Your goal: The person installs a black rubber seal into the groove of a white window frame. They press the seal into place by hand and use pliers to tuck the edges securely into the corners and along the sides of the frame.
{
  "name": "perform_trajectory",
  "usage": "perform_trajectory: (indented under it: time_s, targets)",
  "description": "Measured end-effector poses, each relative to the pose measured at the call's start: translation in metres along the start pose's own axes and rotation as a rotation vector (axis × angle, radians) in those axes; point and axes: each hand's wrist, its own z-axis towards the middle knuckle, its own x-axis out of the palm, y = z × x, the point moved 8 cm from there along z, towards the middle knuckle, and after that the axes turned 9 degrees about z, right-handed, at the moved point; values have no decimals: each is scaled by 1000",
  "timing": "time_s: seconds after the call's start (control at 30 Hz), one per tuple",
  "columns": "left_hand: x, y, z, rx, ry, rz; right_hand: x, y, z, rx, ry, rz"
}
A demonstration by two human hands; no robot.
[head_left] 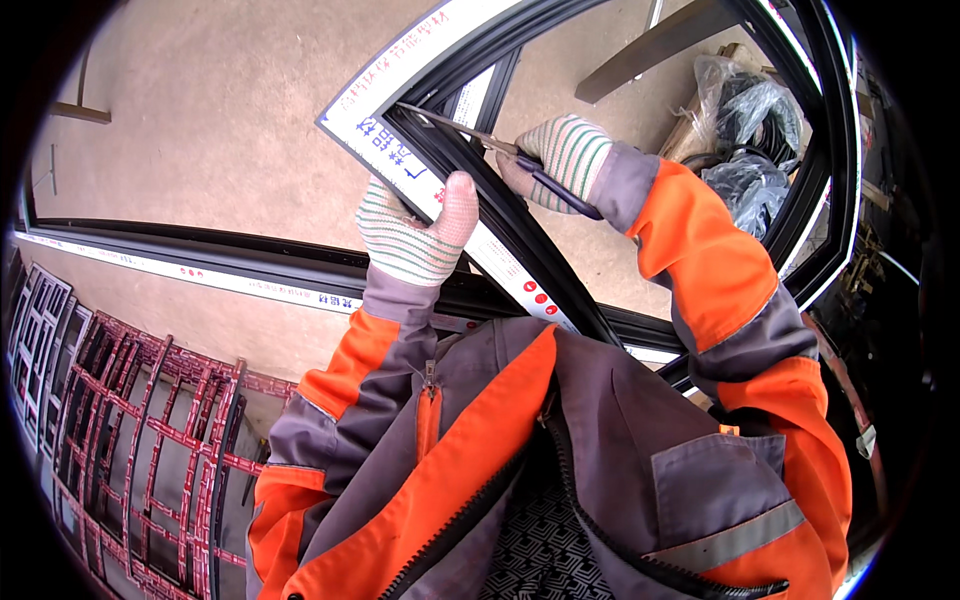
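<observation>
While the left hand [415,232] presses flat against the corner of the dark window frame [470,160], thumb raised along the black rubber gasket strip [520,245] and fingers wrapped over the white protective film on the frame's outer face, the right hand [560,160] is closed around the handles of a pair of scissors [470,135] whose blades point into that corner. The frame itself stands tilted in front of the person, its corner at the upper middle of the view and one bar running down toward the orange and grey jacket [520,450]. Judging by this, the gasket seems already seated along the bar below the left thumb, and the work now stands at trimming or cutting it at the corner; whether the other sides are finished cannot be judged, since the far bars bend off toward the rim. The blade tips are thin and partly lost against the dark profile, so I cannot tell if they are open on the rubber or merely touching it. Plastic-wrapped bundles [745,120] lie beyond the frame at upper right, their contents unclear, and a stack of red-taped frames [150,440] lies at lower left, cut off by the edge.
</observation>
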Motion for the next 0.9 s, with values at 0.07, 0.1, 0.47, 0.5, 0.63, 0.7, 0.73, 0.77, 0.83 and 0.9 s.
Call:
perform_trajectory:
  time_s: [0.07, 0.1, 0.47, 0.5, 0.63, 0.7, 0.73, 0.77, 0.83, 0.9]
  targets:
    - [0, 1, 0, 2, -2, -11, -2, 3, -3, 65, 23, 26]
    - [1, 2, 0, -3, -1, -29, -3, 3, -5, 99, 32, 41]
    - [1, 5, 0, -7, 9, -24, -15, -3, -24, 81, 28, -140]
    - [1, 4, 0, -5, 7, -32, -17, -1, -22, 84, 26, -148]
    - [1, 2, -1, -20, 15, -25, -22, 4, -16, 66, 40, -188]
    - [0, 5, -1, -22, 7, -12, -25, 7, -13, 103, 64, -272]
    - [0, 6, -1, -23, 4, -6, -26, 10, -13, 68, 69, -285]
    - [0, 5, -1, -17, -1, -5, -27, 12, -13, 52, 65, -279]
    - [-1, 2, 0, -3, -9, -4, -29, 14, -13, 18, 56, -267]
    - [0, 1, 1, 2, 7, 13, -31, 15, -15, 16, 48, -213]
